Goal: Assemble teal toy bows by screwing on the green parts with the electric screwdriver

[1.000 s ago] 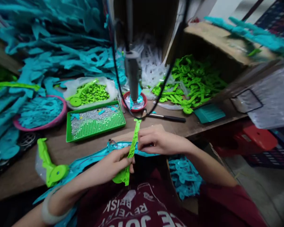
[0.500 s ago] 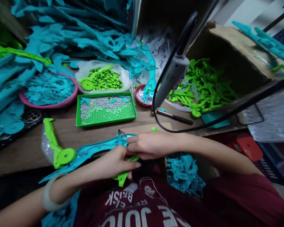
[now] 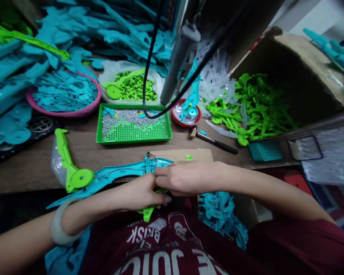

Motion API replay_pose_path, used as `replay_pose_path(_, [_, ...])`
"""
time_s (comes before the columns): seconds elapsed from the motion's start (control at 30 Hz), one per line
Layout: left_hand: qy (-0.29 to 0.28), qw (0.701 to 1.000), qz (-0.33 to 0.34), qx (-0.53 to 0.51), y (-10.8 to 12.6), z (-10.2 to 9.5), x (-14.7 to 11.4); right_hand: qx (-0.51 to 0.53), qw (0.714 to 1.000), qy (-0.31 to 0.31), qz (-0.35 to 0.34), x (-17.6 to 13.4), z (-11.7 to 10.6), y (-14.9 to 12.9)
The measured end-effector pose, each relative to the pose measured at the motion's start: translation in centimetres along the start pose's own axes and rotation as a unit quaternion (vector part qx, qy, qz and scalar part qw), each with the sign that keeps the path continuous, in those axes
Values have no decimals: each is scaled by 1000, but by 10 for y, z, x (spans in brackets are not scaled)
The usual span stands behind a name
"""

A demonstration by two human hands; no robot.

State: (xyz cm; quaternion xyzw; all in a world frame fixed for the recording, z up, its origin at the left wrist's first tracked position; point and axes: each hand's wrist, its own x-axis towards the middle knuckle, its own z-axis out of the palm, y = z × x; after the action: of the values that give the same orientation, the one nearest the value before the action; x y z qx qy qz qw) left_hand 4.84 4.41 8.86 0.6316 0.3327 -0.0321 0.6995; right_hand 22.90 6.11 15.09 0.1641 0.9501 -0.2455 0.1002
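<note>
At the table's front edge my left hand [image 3: 147, 193] is closed around a bright green plastic part [image 3: 146, 213], whose lower end sticks out below the fingers. My right hand [image 3: 179, 178] is bent over the same spot, its fingers pinched against the left ones; what they grip is hidden. Just behind both hands lies a long blue plastic shell [image 3: 114, 172] with thin wires along it. A green arm with a round disc [image 3: 81, 178] joins the shell's left part. A small green piece [image 3: 189, 157] rests on a cardboard sheet [image 3: 205, 154].
A green perforated tray [image 3: 133, 140] of screws stands behind the shell. Near it are a pink basin [image 3: 65, 113], a red basket [image 3: 186, 124] and a hammer [image 3: 218, 144]. An electric screwdriver [image 3: 181, 57] hangs overhead on its cable. Blue parts [image 3: 223, 217] fill a space below the table.
The camera view has shifted, so the hanging screwdriver now appears further left and higher. Both hands stay together at the green part with little change.
</note>
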Motion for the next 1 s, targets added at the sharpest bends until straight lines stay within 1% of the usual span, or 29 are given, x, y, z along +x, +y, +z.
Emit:
replay_pose_path(0.1, [5, 1000, -2, -26, 2, 2, 0, -15, 1000, -7, 7, -1, 0, -2])
replay_pose_path(0.23, [28, 999, -8, -15, 4, 3, -1, -32, 999, 4, -1, 1, 1, -5])
replay_pose_path(0.3, [36, 999, -17, -19, 5, 5, -1, -46, 999, -2, 1, 3, 2, -7])
replay_pose_path(0.4, [22, 999, -19, -35, 3, 8, 1, -51, 998, -18, 12, 4, 3, -9])
replay_pose_path(0.47, [15, 999, -10, -41, -2, 11, 3, -40, 999, -17, 22, 0, 3, -8])
replay_pose_path(0.5, [20, 999, -6, -44, -5, 12, 4, -28, 999, -5, 29, -4, 3, -6])
replay_pose_path(0.57, [46, 998, -1, -33, -11, 11, 5, 6, 997, 51, 63, -16, 6, 1])
replay_pose_path(0.6, [74, 997, 6, -4, -14, 9, 5, 25, 992, 93, 87, -23, 8, 5])
replay_pose_path(0.63, [119, 991, 18, 49, -17, 7, 5, 42, 983, 141, 112, -30, 11, 8])
replay_pose_path(0.67, [179, 975, 37, 127, -18, 3, 3, 55, 971, 189, 137, -37, 16, 11])
replay_pose_path(0.7, [248, 942, 59, 220, -19, -2, 2, 63, 957, 235, 158, -42, 21, 13])
replay_pose_path(0.73, [317, 891, 82, 315, -18, -7, 1, 67, 943, 279, 172, -45, 27, 13])
replay_pose_path(0.77, [373, 831, 100, 400, -17, -11, -1, 68, 928, 320, 181, -46, 33, 11])
replay_pose_path(0.8, [409, 776, 109, 468, -15, -16, -2, 64, 912, 356, 191, -45, 38, 7])
replay_pose_path(0.83, [427, 733, 112, 517, -13, -19, -2, 56, 898, 388, 201, -41, 44, 2])
replay_pose_path(0.87, [432, 706, 110, 550, -11, -22, -2, 48, 884, 416, 210, -36, 49, -5])
replay_pose_path(0.9, [434, 690, 107, 569, -9, -24, -1, 40, 870, 442, 215, -30, 54, -13])
replay_pose_path(0.93, [435, 686, 107, 573, -7, -25, 0, 32, 859, 462, 218, -23, 59, -21])
replay_pose_path(0.97, [440, 693, 112, 560, -5, -26, 2, 20, 855, 472, 214, -16, 64, -28])
replay_pose_path(1.0, [451, 707, 126, 530, -4, -27, 3, 2, 858, 472, 201, -9, 68, -34])
